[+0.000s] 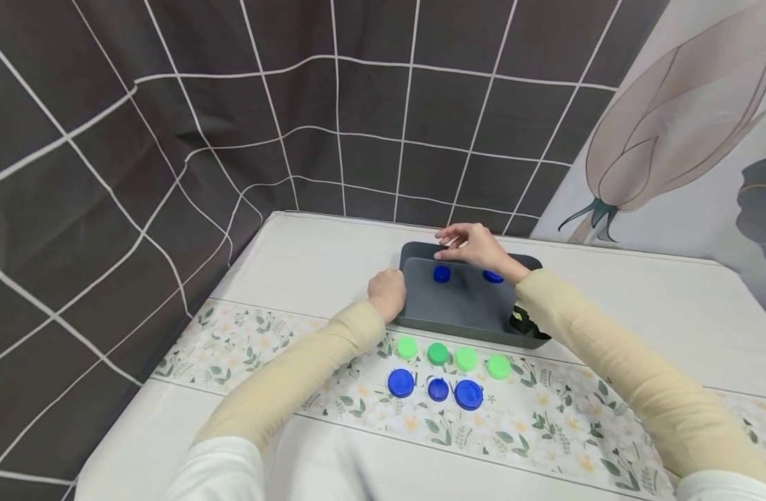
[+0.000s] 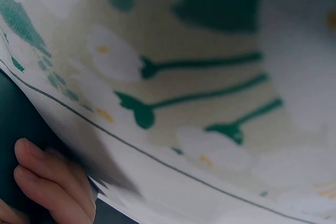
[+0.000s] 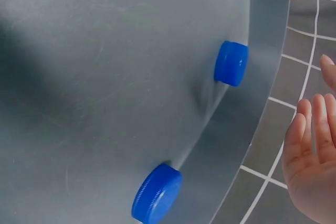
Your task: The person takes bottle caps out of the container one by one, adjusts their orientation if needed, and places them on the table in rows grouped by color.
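Note:
A dark grey tray [image 1: 464, 306] lies on the table, and two blue bottle caps sit inside it along the far wall. My left hand [image 1: 387, 293] grips the tray's left rim; in the left wrist view its curled fingers [image 2: 50, 182] lie against the dark tray. Over the far part of the tray is my right hand [image 1: 476, 247], fingers spread and nothing held. The left blue cap [image 1: 442, 273] is just below its fingertips, and the other blue cap [image 1: 493, 276] lies under the wrist. Both caps stand on edge in the right wrist view, beside the tray's wall [image 3: 262, 72].
In front of the tray several green caps [image 1: 437, 353] form a row. Nearer me are three blue caps [image 1: 401, 383], all on a floral table strip [image 1: 545, 417]. A black-and-yellow item [image 1: 522, 320] is at the tray's right end. Dark gridded cloth [image 1: 357, 139] hangs behind.

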The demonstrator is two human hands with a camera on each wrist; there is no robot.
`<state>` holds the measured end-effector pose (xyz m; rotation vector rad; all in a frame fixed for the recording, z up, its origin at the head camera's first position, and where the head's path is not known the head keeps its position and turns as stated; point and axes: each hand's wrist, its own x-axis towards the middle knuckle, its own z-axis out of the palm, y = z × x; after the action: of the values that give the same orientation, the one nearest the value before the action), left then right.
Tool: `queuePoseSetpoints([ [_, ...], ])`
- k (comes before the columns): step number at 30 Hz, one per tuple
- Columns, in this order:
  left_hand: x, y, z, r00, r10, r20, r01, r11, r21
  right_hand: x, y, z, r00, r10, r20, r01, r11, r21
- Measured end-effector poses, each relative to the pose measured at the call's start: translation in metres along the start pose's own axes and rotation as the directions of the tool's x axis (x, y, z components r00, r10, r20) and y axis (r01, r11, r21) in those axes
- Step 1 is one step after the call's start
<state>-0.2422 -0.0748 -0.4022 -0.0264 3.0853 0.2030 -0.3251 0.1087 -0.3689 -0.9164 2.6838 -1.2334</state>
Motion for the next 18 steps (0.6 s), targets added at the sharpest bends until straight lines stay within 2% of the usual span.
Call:
queuePoseSetpoints([
  [8,-0.001,0.000,0.001,1.000,0.007,-0.017,-0.007,1.000,-0.004,-0.002,0.011,0.004,0.993,0.007,0.115,-0.011,0.999,0.034],
  [18,-0.001,0.001,0.001,1.000,0.001,-0.026,-0.001,1.000,-0.003,-0.007,0.027,0.013,0.985,0.062,0.161,-0.056,0.998,-0.041],
])
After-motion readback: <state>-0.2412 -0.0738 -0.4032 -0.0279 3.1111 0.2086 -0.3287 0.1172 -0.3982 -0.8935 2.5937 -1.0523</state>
